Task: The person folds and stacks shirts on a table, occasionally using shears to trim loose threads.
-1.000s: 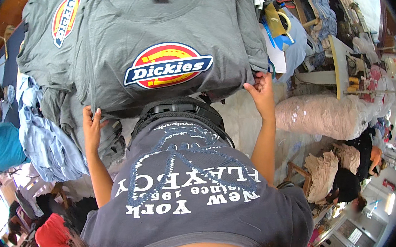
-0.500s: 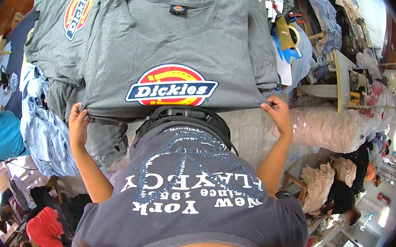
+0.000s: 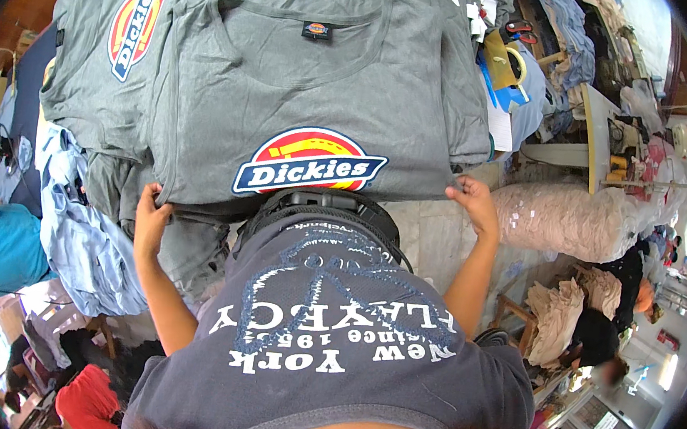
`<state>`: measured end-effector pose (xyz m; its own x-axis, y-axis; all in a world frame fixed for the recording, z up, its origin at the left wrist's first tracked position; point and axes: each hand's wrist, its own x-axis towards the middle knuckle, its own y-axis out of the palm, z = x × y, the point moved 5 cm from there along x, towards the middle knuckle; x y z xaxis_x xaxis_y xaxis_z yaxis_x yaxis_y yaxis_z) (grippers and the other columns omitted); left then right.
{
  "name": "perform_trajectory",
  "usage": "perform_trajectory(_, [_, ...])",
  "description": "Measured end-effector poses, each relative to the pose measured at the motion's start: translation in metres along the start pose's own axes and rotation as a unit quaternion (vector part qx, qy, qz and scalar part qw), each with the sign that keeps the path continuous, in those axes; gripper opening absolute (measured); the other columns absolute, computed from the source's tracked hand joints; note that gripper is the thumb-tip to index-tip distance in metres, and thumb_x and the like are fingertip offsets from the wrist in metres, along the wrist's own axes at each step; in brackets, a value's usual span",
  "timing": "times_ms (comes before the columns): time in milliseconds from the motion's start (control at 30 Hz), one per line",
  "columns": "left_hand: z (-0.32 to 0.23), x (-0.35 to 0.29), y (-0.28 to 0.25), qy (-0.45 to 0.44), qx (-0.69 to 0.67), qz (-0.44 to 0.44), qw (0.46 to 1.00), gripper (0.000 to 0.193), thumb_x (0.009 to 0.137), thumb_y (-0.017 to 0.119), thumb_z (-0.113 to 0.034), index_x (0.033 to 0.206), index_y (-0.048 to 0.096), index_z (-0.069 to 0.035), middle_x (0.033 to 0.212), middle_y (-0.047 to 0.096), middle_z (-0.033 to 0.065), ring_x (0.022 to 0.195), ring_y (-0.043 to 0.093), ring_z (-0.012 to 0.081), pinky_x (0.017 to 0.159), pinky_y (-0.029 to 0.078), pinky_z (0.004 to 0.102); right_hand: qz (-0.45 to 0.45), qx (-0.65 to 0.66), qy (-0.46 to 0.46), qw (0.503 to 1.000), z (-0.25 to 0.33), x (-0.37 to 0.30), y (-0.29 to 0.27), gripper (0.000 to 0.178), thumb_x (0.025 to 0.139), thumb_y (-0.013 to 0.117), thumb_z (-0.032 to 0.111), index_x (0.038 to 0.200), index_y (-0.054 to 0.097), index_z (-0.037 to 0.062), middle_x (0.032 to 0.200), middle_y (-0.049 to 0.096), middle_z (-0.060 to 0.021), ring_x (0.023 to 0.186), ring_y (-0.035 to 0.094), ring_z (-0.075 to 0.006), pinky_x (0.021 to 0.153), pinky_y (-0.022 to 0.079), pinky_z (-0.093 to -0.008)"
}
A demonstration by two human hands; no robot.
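A grey T-shirt (image 3: 305,102) lies spread in front of me, neck opening away from me, with a dark neck label and a red, yellow and blue printed emblem (image 3: 312,163) close to its near edge. My left hand (image 3: 152,215) pinches the left corner of that edge between thumb and fingers. At the opposite corner, my right hand (image 3: 476,207) is closed in a similar pinch on the cloth. Between the two hands the near edge runs across my waist, beside a black belt bag (image 3: 327,207). Under this shirt are more grey shirts (image 3: 108,106), one showing the same emblem turned sideways.
Light blue cloth (image 3: 86,229) hangs at the left, near a person in a blue top (image 3: 1,241). Tape, scissors (image 3: 520,32) and papers lie right of the shirts. A large wrapped pink bundle (image 3: 560,221) is on the right. Other people are farther back.
My two hands have come slightly closer together, the left shifting right. The top shirt and its emblem have moved a little toward me and to the right.
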<state>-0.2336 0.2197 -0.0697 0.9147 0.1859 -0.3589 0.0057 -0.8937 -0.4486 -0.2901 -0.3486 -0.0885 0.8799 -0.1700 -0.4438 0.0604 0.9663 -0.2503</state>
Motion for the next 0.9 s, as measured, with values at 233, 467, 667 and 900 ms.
perform_trajectory(233, [-0.103,0.008,-0.065,0.204,-0.379,0.054,0.901,0.024,0.082,0.054,-0.003,0.103,0.044,-0.007,0.08,0.048,-0.0012,0.065,0.044,0.0019,0.06,0.038,0.0158,0.041,0.187,-0.198,0.961,0.128,-0.017,-0.046,0.025,0.074,0.065,0.01,0.094,0.053,0.003,0.084,0.054,0.0021,0.075,0.05,-0.0058,0.066,0.04,-0.0183])
perform_trajectory(467, [-0.252,0.028,-0.146,0.333,-0.388,-0.191,0.838,0.04,0.088,0.047,-0.015,0.124,0.039,-0.001,0.124,0.045,0.0083,0.109,0.045,0.0157,0.097,0.031,0.0308,0.029,0.252,-0.349,0.902,0.307,0.003,-0.103,0.036,0.085,0.053,0.013,0.117,0.042,0.0032,0.098,0.058,-0.0037,0.086,0.056,-0.0106,0.08,0.045,-0.0273])
perform_trajectory(667, [-0.304,-0.025,-0.15,0.487,-0.257,-0.109,0.828,0.057,0.081,0.056,-0.019,0.129,0.031,-0.001,0.111,0.051,0.0139,0.103,0.05,0.0224,0.094,0.036,0.0344,0.02,-0.038,-0.447,0.893,0.33,-0.016,-0.065,0.064,0.077,0.062,0.019,0.129,0.03,-0.0006,0.126,0.04,-0.0078,0.114,0.04,-0.0164,0.093,0.032,-0.0269])
perform_trajectory(900, [-0.309,-0.005,-0.188,0.459,-0.138,-0.093,0.873,0.055,0.082,0.054,-0.027,0.129,0.033,-0.007,0.125,0.042,0.0143,0.111,0.046,0.0235,0.094,0.036,0.0373,-0.035,0.056,-0.5,0.863,0.376,-0.06,-0.088,0.063,0.074,0.066,0.024,0.124,0.038,-0.0004,0.096,0.059,-0.0043,0.091,0.052,-0.0111,0.084,0.037,-0.0248])
